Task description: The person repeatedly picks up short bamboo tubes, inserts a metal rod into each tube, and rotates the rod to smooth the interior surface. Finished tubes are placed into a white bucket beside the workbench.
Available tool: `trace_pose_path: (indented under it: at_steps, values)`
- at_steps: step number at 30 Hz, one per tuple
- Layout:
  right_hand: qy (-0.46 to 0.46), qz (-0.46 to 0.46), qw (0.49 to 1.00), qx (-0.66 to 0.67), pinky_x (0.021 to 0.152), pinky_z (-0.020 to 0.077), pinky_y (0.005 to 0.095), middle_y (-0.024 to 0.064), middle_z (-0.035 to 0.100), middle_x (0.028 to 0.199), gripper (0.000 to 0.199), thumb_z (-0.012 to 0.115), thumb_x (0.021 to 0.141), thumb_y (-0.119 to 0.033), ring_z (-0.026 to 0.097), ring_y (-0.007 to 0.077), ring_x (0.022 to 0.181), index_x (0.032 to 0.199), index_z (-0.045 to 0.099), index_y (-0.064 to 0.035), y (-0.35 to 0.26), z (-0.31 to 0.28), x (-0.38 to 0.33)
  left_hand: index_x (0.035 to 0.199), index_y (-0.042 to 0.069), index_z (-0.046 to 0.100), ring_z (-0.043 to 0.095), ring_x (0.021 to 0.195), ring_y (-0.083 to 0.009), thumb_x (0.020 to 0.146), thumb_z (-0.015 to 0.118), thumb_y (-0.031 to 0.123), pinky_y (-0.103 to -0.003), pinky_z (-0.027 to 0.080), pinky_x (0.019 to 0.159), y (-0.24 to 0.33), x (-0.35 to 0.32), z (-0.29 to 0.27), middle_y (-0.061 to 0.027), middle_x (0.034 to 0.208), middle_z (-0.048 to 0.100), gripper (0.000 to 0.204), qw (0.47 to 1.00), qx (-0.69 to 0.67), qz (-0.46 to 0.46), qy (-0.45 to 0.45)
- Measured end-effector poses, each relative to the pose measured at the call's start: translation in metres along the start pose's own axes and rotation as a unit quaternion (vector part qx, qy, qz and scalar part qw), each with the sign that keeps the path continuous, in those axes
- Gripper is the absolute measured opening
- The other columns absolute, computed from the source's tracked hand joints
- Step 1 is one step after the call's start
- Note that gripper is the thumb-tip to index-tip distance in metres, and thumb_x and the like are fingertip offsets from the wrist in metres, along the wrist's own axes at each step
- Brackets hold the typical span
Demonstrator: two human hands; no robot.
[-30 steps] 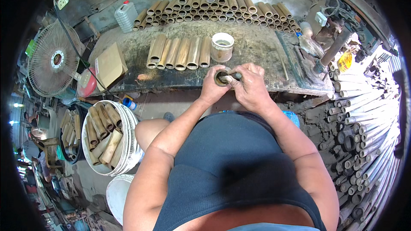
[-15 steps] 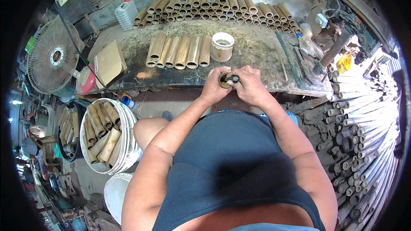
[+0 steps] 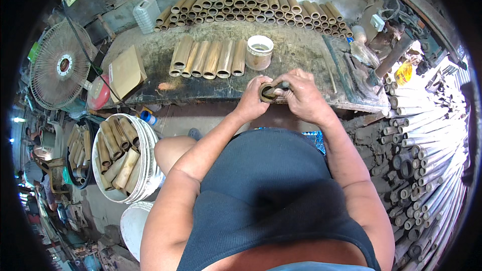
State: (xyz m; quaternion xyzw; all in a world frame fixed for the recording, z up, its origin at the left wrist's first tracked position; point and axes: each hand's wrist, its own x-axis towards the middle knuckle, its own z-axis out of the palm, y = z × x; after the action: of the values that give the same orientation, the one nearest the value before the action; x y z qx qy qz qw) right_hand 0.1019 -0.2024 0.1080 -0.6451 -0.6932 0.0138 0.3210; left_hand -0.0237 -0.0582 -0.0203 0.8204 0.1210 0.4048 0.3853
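One tube [image 3: 265,97] held near stained bench [image 3: 298,60] — fan [image 3: 64,65] left, poles [image 3: 432,163] right.

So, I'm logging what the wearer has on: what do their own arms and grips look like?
The left arm and right arm are bare, with no sleeves, cables, watch or clear markings in view. The left grip and right grip are gloveless; any rings can't be made out. The top is dark blue and sleeveless.
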Motion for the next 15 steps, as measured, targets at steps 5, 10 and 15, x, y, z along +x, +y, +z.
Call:
trace_pose_path:
  at_steps: [5, 10, 15]
  values:
    - [-0.049, 0.023, 0.998, -0.021, 0.095, 0.0375, 0.0448, 0.0129, 0.069, 0.101, 0.027, 0.065, 0.086, -0.012, 0.059, 0.0322, 0.107, 0.112, 0.067, -0.0087, -0.001, 0.007, 0.007, 0.131, 0.005, 0.054, 0.053, 0.127, -0.0342, 0.078, 0.075, 0.009, -0.042, 0.041, 0.109, -0.001, 0.007, -0.004, -0.0164, 0.131, 0.057, 0.058, 0.998, -0.002, -0.013, -0.066]
    - [0.002, -0.014, 1.000, -0.024, 0.094, 0.0373, 0.0445, 0.0137, 0.069, 0.100, 0.022, 0.067, 0.087, -0.015, 0.060, 0.0322, 0.104, 0.109, 0.067, -0.0101, -0.002, -0.002, 0.000, 0.133, 0.004, 0.052, 0.051, 0.129, -0.0369, 0.074, 0.081, 0.012, -0.045, 0.041, 0.109, 0.002, 0.006, -0.008, -0.0179, 0.133, 0.056, 0.065, 0.996, 0.058, 0.008, -0.061]
    - [0.037, 0.008, 0.999, -0.003, 0.095, 0.0389, 0.0415, 0.0119, 0.068, 0.100, 0.018, 0.067, 0.090, -0.012, 0.060, 0.0310, 0.100, 0.108, 0.069, -0.0113, -0.016, -0.029, -0.003, 0.134, 0.005, 0.052, 0.052, 0.126, -0.0355, 0.074, 0.083, 0.013, -0.044, 0.045, 0.106, 0.009, 0.012, -0.013, -0.0172, 0.131, 0.056, 0.068, 0.995, 0.070, -0.046, -0.048]
